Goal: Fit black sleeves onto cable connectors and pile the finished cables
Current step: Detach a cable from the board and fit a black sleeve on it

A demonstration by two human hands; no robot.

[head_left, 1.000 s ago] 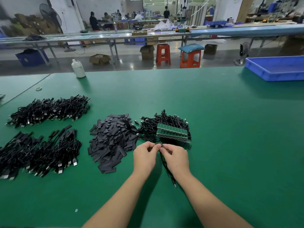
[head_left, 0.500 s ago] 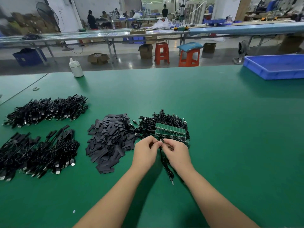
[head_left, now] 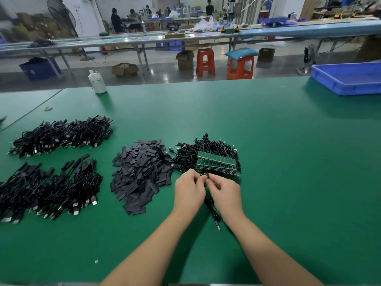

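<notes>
Both hands meet just in front of the cable heap [head_left: 208, 150] on the green bench [head_left: 268, 162]. The left hand [head_left: 188, 193] and right hand [head_left: 225, 193] pinch a small connector [head_left: 206, 176] between their fingertips; its cable [head_left: 213, 213] hangs down between the wrists, its plug lying on the bench. Green boards [head_left: 216, 163] sit on the heap, just beyond the hands. The sleeves [head_left: 142, 172] lie left of the heap. Finished cables [head_left: 47, 190] lie well left of the heap, near the bench edge.

Green table [head_left: 268, 162] with cable piles [head_left: 61, 135], black sleeves [head_left: 140, 174], blue tray [head_left: 348, 79].
</notes>
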